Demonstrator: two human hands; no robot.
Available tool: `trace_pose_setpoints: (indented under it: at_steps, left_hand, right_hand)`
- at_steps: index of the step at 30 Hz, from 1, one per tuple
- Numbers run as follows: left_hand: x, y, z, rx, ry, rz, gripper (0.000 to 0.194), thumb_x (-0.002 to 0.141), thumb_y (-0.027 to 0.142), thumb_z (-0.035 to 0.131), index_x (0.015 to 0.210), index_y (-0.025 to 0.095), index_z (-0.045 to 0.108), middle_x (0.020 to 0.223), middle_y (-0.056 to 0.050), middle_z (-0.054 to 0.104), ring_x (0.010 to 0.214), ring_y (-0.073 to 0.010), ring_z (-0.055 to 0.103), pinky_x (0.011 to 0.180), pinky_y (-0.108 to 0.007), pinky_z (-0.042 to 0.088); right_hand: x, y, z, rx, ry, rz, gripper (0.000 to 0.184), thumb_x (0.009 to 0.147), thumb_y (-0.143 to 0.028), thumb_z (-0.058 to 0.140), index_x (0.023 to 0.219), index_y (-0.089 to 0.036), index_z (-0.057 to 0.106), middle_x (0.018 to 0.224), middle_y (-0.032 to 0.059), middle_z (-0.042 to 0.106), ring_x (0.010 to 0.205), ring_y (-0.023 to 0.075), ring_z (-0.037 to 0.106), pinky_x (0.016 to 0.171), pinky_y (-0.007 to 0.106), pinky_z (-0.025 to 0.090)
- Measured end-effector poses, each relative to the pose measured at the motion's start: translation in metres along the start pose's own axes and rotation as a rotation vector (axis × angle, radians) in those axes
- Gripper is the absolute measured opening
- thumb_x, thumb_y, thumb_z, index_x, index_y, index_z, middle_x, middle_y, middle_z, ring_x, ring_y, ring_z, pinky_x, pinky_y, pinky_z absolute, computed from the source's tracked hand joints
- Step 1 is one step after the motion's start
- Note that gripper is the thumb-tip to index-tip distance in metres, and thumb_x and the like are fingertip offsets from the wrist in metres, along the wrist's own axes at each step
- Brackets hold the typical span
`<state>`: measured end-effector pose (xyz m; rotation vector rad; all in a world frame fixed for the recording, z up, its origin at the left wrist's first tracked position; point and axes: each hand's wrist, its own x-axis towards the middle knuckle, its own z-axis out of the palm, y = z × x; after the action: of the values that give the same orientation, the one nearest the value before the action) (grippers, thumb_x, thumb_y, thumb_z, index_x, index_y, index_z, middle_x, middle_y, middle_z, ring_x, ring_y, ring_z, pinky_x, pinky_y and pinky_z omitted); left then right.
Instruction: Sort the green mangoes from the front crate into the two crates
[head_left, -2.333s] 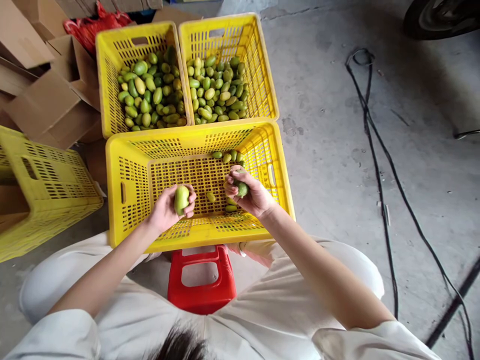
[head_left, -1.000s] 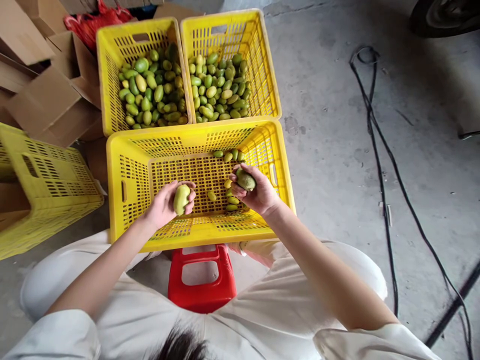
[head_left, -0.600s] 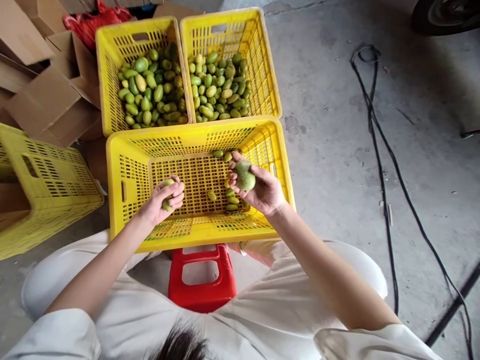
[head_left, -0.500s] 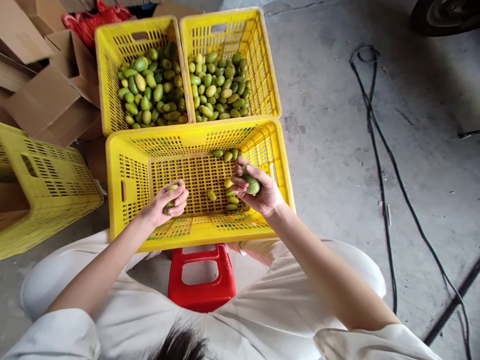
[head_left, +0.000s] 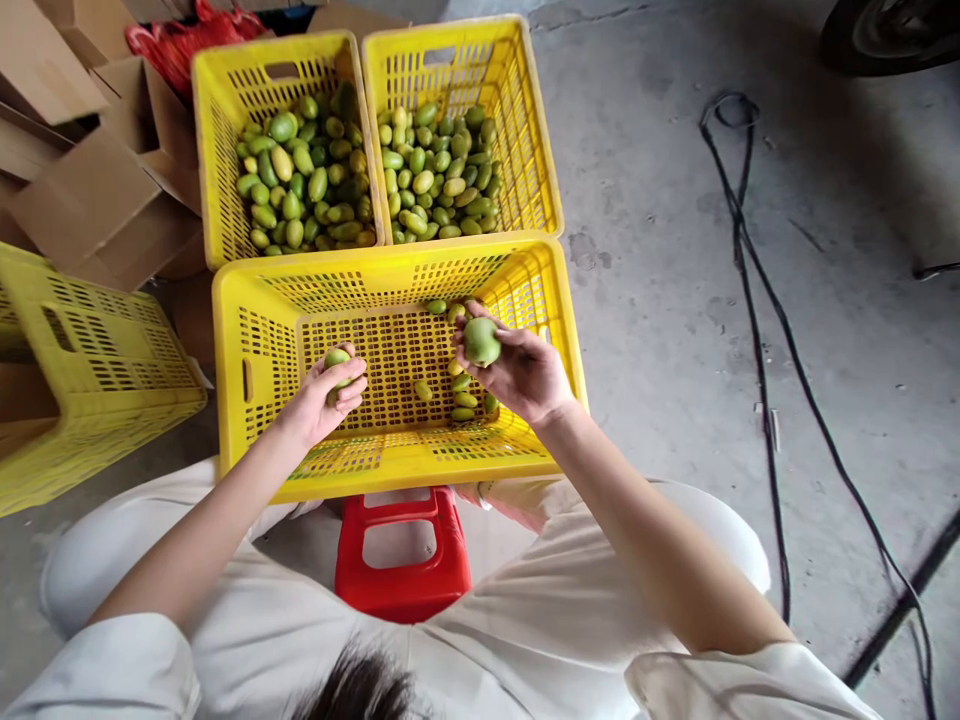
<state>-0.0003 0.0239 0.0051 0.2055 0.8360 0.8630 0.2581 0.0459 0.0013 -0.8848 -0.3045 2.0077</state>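
My left hand [head_left: 328, 396] is closed around a small green mango [head_left: 339, 362], with the fingers covering much of it. It hovers over the left half of the near yellow crate [head_left: 390, 257]. In my right hand [head_left: 531, 374], above the crate's right side, lies a rounder green mango [head_left: 481, 341], held between fingers and thumb with its surface facing up. Several small green and yellowish mangoes [head_left: 465, 400] rest on the crate floor beneath and beside the right hand. One yellowish mango [head_left: 424, 391] lies apart near the middle of the floor.
Two more yellow crates [head_left: 369, 130] stand behind, each with many mangoes [head_left: 296, 180]. A red plastic stool [head_left: 403, 590] is under the near crate's front. Cardboard boxes [head_left: 97, 200] and another yellow crate [head_left: 97, 350] are at left. A black cable [head_left: 765, 290] lies on the floor at right.
Both hands keep their mangoes and turn them. My left hand has shifted slightly left and closed further around its fruit. My right fingers have loosened, showing more of the right mango.
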Motion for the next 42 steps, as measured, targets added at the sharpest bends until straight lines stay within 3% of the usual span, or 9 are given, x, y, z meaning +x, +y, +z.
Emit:
trace_pose_setpoints:
  at_steps: [3, 8, 13, 17, 22, 26, 32, 36, 42]
  left_hand:
    - [-0.001, -0.005, 0.001, 0.043, -0.029, -0.063, 0.020, 0.074, 0.021, 0.076, 0.083, 0.016, 0.059, 0.060, 0.006, 0.047, 0.038, -0.0007, 0.037, 0.032, -0.010, 0.025]
    - [-0.001, -0.003, 0.011, -0.025, 0.040, -0.084, 0.020, 0.085, 0.030, 0.057, 0.093, 0.012, 0.063, 0.082, -0.008, 0.063, 0.065, -0.0146, 0.062, 0.051, -0.024, 0.053]
    - [0.000, 0.006, 0.009, -0.085, 0.137, 0.073, 0.014, 0.087, 0.015, 0.053, 0.097, 0.014, 0.062, 0.095, -0.008, 0.065, 0.083, -0.0167, 0.067, 0.072, -0.028, 0.058]
    - [0.000, 0.009, 0.003, -0.105, 0.094, 0.091, 0.013, 0.079, 0.008, 0.065, 0.087, 0.016, 0.059, 0.074, 0.002, 0.056, 0.054, -0.0044, 0.055, 0.046, -0.011, 0.045]
    - [0.000, -0.003, 0.000, -0.021, 0.139, -0.136, 0.010, 0.083, 0.014, 0.064, 0.079, 0.015, 0.055, 0.060, 0.005, 0.045, 0.038, -0.0022, 0.039, 0.031, -0.010, 0.025]
    - [0.001, -0.013, -0.003, -0.095, 0.329, -0.267, 0.026, 0.095, 0.025, 0.042, 0.074, 0.014, 0.054, 0.059, 0.001, 0.048, 0.040, -0.0059, 0.042, 0.032, -0.014, 0.029]
    - [-0.001, -0.009, -0.011, -0.166, 0.518, -0.201, 0.026, 0.092, 0.022, 0.039, 0.072, 0.014, 0.052, 0.061, -0.004, 0.053, 0.046, -0.0094, 0.049, 0.039, -0.018, 0.039]
    - [-0.006, -0.006, -0.015, -0.144, 0.523, -0.167, 0.021, 0.092, 0.021, 0.043, 0.075, 0.014, 0.054, 0.064, -0.004, 0.056, 0.050, -0.0109, 0.054, 0.044, -0.020, 0.044]
    - [-0.012, -0.011, -0.020, -0.100, 0.527, -0.212, 0.018, 0.092, 0.022, 0.045, 0.077, 0.015, 0.053, 0.064, -0.003, 0.058, 0.052, -0.0123, 0.057, 0.048, -0.022, 0.047]
  right_hand:
    - [0.000, 0.008, 0.001, -0.030, -0.008, 0.094, 0.034, 0.075, -0.024, 0.070, 0.108, -0.021, 0.062, 0.093, 0.0010, 0.065, 0.068, 0.0103, 0.057, 0.052, 0.019, 0.048]
    - [0.000, 0.006, -0.005, -0.007, -0.021, 0.086, 0.024, 0.083, -0.042, 0.068, 0.093, -0.021, 0.062, 0.079, -0.0035, 0.060, 0.043, 0.0026, 0.029, 0.033, 0.014, 0.020]
    - [-0.002, -0.006, -0.003, -0.094, -0.001, -0.109, 0.028, 0.092, -0.045, 0.050, 0.109, -0.027, 0.062, 0.103, -0.0001, 0.067, 0.062, 0.0083, 0.053, 0.045, 0.018, 0.041]
    - [-0.005, -0.005, 0.005, -0.138, 0.065, -0.167, 0.027, 0.088, -0.036, 0.056, 0.115, -0.030, 0.060, 0.121, 0.0003, 0.065, 0.087, 0.0144, 0.062, 0.063, 0.024, 0.054]
    - [-0.008, 0.022, -0.005, -0.130, 0.091, 0.176, 0.034, 0.071, -0.015, 0.075, 0.102, -0.021, 0.063, 0.094, 0.0012, 0.069, 0.076, 0.0114, 0.064, 0.066, 0.020, 0.056]
    - [-0.016, 0.063, -0.034, -0.158, 0.438, 0.471, 0.002, 0.085, -0.017, 0.062, 0.087, -0.016, 0.061, 0.065, 0.0007, 0.060, 0.053, 0.0114, 0.058, 0.036, 0.015, 0.039]
    - [-0.017, 0.098, -0.050, -0.016, 0.798, 0.487, 0.018, 0.098, -0.018, 0.035, 0.089, -0.019, 0.050, 0.065, 0.0008, 0.055, 0.057, 0.0124, 0.060, 0.043, 0.017, 0.050]
    - [0.029, 0.077, 0.008, 0.035, 0.689, 0.413, 0.014, 0.097, -0.028, 0.040, 0.096, -0.019, 0.051, 0.080, 0.0051, 0.063, 0.073, 0.0156, 0.067, 0.055, 0.023, 0.059]
    - [0.084, 0.031, 0.099, 0.179, -0.022, -0.008, 0.041, 0.097, -0.052, 0.039, 0.124, -0.022, 0.048, 0.122, 0.0091, 0.064, 0.107, 0.0197, 0.067, 0.086, 0.039, 0.059]
